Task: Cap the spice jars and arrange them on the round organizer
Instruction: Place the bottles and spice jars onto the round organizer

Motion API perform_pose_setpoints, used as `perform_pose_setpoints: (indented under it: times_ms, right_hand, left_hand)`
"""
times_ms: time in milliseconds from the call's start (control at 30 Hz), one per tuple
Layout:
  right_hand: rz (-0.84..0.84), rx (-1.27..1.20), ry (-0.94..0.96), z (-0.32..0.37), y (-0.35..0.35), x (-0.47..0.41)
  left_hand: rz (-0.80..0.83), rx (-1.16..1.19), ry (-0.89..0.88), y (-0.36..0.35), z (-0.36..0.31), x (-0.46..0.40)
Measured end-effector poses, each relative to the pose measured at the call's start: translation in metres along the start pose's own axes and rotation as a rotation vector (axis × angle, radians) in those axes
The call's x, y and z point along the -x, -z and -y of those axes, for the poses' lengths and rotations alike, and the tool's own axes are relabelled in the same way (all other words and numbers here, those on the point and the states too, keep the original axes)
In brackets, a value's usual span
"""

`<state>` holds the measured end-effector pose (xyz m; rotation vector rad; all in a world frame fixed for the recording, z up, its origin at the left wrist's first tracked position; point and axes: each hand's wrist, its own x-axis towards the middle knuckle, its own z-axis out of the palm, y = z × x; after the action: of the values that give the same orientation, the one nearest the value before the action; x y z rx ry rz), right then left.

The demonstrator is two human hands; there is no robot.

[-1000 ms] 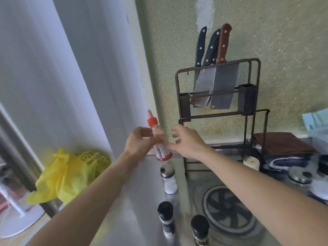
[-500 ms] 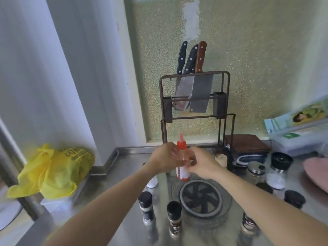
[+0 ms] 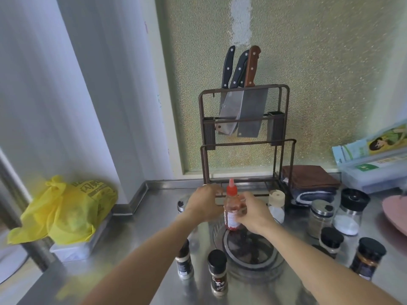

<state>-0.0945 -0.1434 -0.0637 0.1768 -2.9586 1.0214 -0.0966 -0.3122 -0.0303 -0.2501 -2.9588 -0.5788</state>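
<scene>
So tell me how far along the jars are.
Done: the jars in view look capped, like the black-lidded jar. In hand: the right hand holds the red-capped bottle at the round organizer's far edge; the left hand is beside it. Left: every other jar stands on the counter.

Steel counter (image 3: 141, 243) with spice jars (image 3: 217, 272), round organizer (image 3: 250, 250), knife rack (image 3: 244, 137).

Far wall (image 3: 308, 84) is speckled green-gold textured panel with a pale vertical patch near the top; white wall (image 3: 66, 84) and corner pillar stand on the left. Stainless steel table (image 3: 158, 208) runs below, shiny, with a raised back lip. Dark metal knife rack (image 3: 243, 139) stands at the far edge, against the panel; soft daylight, no hard shadows.
</scene>
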Motion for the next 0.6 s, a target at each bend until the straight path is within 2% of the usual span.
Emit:
perform_pose_setpoints:
  times_ms: [67,133,267,400,600]
  right_hand:
    - [-0.032,0.0,-0.01,-0.001,0.003,0.002]
    - [-0.109,0.029,-0.024,0.0,0.01,0.007]
    - [-0.232,0.017,0.022,0.012,0.019,0.025]
    - [-0.173,-0.094,0.083,0.03,0.008,0.039]
    - [-0.066,-0.189,0.179,0.045,0.014,0.044]
  left_hand:
    - [-0.107,-0.012,0.027,0.013,0.014,0.005]
    - [-0.136,-0.055,0.091,0.023,0.034,0.007]
    - [0.085,-0.111,0.228,0.025,0.062,0.013]
    - [0.047,-0.076,0.242,0.014,0.068,0.023]
    - [-0.041,-0.013,0.097,0.048,0.041,0.044]
